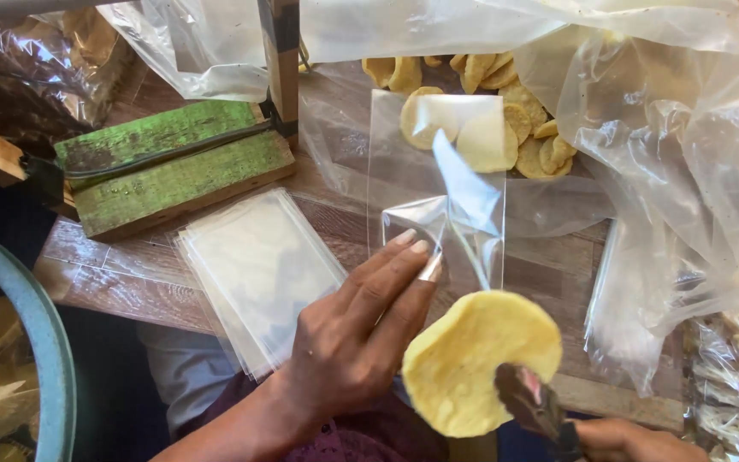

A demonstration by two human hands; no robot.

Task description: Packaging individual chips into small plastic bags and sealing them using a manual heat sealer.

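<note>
Holding open a small clear bag [436, 192] near the tabletop's [549, 265] front edge, the left hand [361, 334] pinches its mouth while the right hand [622, 441], clamped on tongs [536, 406], grips a round yellow cracker [472, 359] just beside it.

The left hand [357, 338] pinches the mouth of a small clear plastic bag [438, 197] on the wooden surface [130, 274]. The right hand [626, 441], seemingly gripping dark tongs [536, 406], holds a round pale yellow cracker [476, 359] beside a stack of clear bags [258, 274].
</note>
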